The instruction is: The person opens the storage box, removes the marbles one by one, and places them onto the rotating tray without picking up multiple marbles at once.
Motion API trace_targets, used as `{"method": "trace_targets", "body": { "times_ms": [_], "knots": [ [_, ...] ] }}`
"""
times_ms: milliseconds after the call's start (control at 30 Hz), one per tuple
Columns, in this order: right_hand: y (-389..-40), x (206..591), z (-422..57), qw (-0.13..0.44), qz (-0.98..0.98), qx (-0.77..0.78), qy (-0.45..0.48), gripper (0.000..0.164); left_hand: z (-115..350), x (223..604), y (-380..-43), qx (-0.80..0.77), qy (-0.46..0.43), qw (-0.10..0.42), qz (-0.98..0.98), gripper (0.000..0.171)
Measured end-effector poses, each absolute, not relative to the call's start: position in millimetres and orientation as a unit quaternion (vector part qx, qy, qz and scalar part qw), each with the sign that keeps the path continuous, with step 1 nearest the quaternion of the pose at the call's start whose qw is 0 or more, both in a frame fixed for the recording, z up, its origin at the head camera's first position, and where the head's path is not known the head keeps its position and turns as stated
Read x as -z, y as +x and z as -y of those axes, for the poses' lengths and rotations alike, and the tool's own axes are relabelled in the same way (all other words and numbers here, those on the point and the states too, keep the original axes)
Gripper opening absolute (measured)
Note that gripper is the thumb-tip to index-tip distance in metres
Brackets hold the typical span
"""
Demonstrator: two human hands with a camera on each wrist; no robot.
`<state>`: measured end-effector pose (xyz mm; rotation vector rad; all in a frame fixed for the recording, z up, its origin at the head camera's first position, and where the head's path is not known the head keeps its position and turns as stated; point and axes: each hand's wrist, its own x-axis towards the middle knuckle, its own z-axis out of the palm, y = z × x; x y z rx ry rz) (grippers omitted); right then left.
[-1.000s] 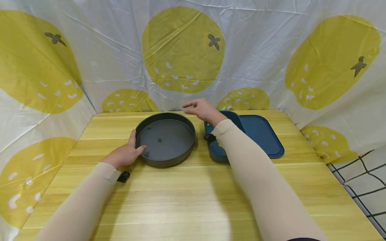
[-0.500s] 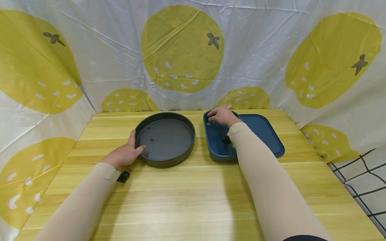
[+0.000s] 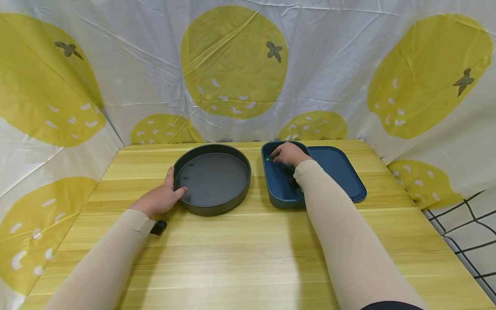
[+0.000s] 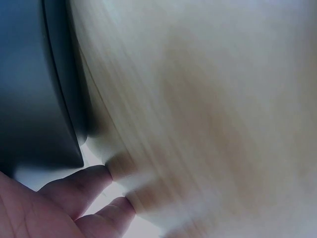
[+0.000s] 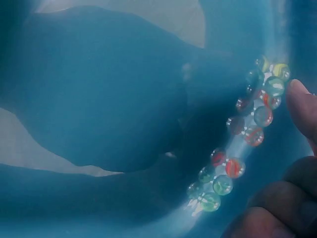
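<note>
The marbles [image 5: 223,185] look like clear, shiny glass. The box [image 3: 284,202] and the lid [image 3: 335,172] look like smooth plastic, a little shiny. The pan [image 3: 221,181] looks like dull, smooth metal. The counter [image 3: 232,258] looks like wood, flat and smooth, shiny where light hits it. The curtain [image 3: 329,64] is thin, crinkly cloth with a little shine. The sleeves [image 3: 341,215] are dull, plain cloth.

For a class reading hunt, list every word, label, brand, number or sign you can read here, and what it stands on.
None: no readable text shows on the grey round pan, blue container, blue lid, glass marbles or wooden table. The fruit-print cloth has no lettering either.
</note>
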<state>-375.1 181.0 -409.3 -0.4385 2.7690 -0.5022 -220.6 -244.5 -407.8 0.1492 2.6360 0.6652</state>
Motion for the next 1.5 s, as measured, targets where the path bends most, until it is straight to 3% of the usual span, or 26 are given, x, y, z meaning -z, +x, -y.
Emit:
{"method": "trace_targets", "body": {
  "times_ms": [1500],
  "knots": [
    [-373.2,414.9,-176.4,0.129,-0.965,0.166,-0.157,0.028,243.5,407.1,-219.6,-0.235,0.051,0.211,-0.947,0.099]
  ]
}}
